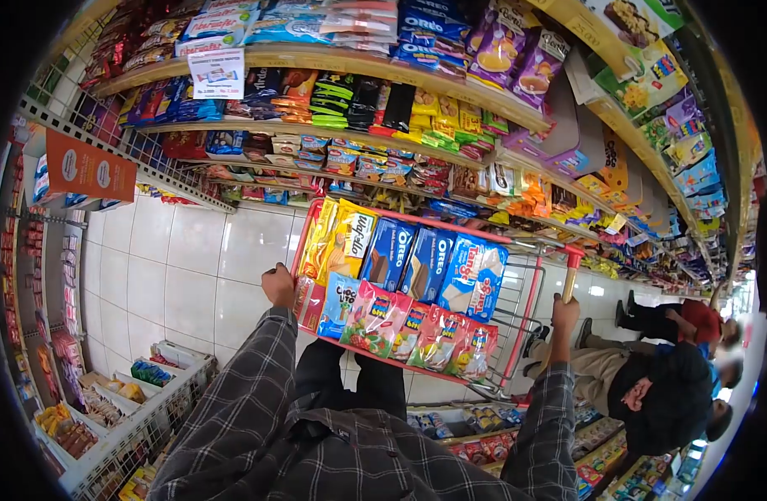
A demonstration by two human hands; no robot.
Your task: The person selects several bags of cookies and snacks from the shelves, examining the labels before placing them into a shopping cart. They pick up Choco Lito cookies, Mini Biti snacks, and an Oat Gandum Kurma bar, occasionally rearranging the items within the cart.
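Observation:
In front of my body stands a shopping cart (523, 288) with a red rim and wire sides. My right hand (565, 314) is wrapped round its handle (570, 280) at the right end. At the opposite end, my left hand (278, 285) is closed in a fist right beside the rim; whether its fingers go round the rim is hidden. Packed in the cart are yellow Wafello packs (350, 238), two blue Oreo boxes (388, 253), a blue-and-white Tango pack (473, 275), a light blue pack (340, 305) and several pink-red snack pouches (375, 317).
Snack shelves (333, 129) curve along the far side. Behind me to the left is a low bin (141, 401) with compartments of packets. White tiled floor (191, 242) shows left of the cart. Several people stand at the right, one in a dark jacket (663, 392).

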